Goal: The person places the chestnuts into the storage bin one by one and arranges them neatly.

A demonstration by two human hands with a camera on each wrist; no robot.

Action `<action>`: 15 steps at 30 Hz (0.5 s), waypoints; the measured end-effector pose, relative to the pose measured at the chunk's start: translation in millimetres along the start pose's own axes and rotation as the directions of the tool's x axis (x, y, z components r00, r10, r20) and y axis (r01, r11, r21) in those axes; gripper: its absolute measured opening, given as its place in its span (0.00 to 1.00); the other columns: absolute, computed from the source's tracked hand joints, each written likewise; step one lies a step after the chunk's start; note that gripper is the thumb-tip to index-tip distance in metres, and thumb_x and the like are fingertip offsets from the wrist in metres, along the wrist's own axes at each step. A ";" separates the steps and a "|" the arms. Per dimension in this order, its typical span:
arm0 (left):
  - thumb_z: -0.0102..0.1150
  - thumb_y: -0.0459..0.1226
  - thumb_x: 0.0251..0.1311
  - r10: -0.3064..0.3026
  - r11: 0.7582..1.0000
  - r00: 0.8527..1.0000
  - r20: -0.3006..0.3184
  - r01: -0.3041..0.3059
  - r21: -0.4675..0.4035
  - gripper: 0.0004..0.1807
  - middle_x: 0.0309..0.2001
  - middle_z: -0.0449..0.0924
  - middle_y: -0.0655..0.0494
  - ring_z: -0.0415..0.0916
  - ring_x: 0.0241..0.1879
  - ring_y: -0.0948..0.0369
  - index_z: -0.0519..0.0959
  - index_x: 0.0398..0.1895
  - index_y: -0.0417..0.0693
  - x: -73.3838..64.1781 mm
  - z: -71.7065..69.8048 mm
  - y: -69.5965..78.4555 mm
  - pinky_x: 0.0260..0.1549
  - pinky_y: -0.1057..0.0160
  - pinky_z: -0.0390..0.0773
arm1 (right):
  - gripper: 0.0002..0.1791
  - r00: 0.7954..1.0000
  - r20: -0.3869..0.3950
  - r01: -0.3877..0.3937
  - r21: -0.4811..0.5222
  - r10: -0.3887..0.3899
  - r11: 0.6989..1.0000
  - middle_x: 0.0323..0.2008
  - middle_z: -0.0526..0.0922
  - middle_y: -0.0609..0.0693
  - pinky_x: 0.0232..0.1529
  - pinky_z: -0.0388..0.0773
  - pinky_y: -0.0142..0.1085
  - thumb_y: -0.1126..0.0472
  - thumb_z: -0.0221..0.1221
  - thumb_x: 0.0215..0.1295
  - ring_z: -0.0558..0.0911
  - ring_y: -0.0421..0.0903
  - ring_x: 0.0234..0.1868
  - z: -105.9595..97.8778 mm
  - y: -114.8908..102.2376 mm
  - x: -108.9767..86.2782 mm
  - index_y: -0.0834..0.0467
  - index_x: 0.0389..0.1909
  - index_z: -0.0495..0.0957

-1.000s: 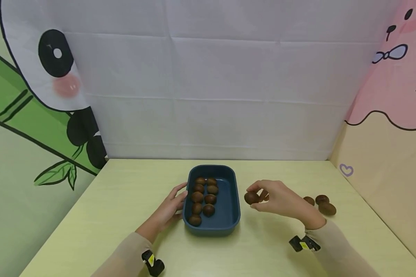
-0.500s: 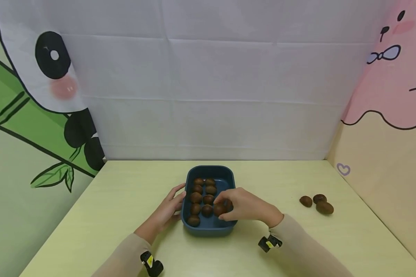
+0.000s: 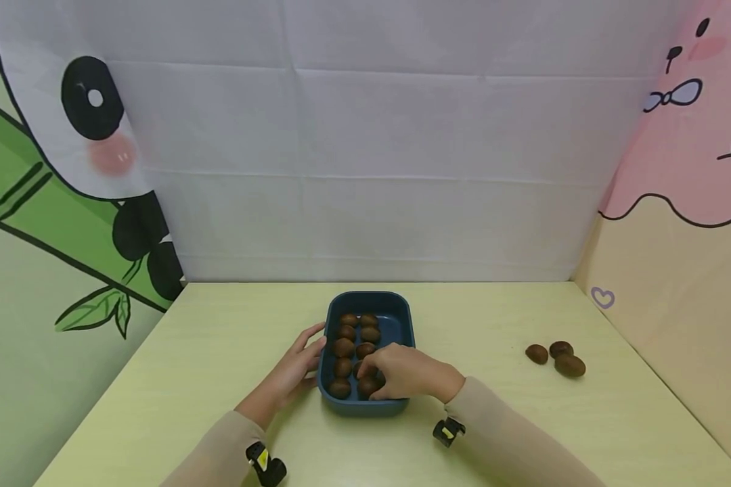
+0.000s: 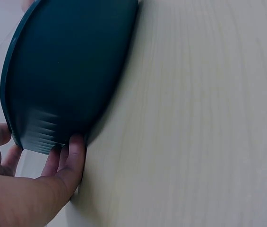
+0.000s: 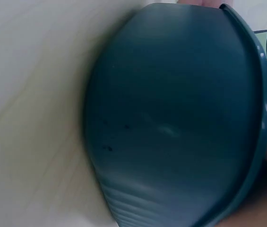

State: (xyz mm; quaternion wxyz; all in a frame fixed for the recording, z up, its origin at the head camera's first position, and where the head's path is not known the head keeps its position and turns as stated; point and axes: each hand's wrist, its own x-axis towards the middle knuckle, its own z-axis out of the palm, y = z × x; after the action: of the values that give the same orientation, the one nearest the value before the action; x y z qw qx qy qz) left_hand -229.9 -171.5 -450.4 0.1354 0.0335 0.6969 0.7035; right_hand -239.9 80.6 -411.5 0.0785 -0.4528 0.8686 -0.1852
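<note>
In the head view a dark blue rectangular bin (image 3: 399,331) stands on the table, with two columns of brown chestnuts (image 3: 343,348) inside. My right hand (image 3: 411,372) reaches over the bin's near right part and pinches a chestnut (image 3: 367,387) between thumb and fingers, low in the bin at the near end of the second column. My left hand (image 3: 289,372) rests its spread fingers against the bin's left outer side. The left wrist view shows these fingertips (image 4: 76,142) on the ribbed wall. In the right wrist view the bin's wall (image 5: 171,109) hides the held chestnut.
Three loose chestnuts (image 3: 569,366) lie together on the pale wooden table (image 3: 481,311) at the right. A white cloth backdrop (image 3: 378,169) rises behind the table, with printed cartoon panels at both sides.
My right hand has carried a chestnut leftward from beside the bin into it, then down toward its near end. My left hand stays at the bin's side.
</note>
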 end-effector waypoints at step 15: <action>0.45 0.51 0.78 0.004 1.000 1.000 0.002 -0.004 -0.010 0.32 0.64 0.72 0.35 0.75 0.60 0.48 0.51 0.79 0.59 -0.1 0.0 0.0 0.51 0.47 0.76 | 0.15 0.999 -0.028 0.024 0.008 -0.023 1.000 0.42 0.86 0.45 0.38 0.74 0.24 0.60 0.74 0.58 0.82 0.36 0.39 0.8 -0.1 3.2 0.58 0.45 0.85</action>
State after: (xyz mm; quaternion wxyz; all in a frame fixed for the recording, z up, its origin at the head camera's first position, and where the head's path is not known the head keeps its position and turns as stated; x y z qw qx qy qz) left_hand -229.8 -171.5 -450.4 0.1352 0.0350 0.6933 0.7070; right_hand -241.5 77.7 -412.1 0.0662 -0.4601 0.8635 -0.1957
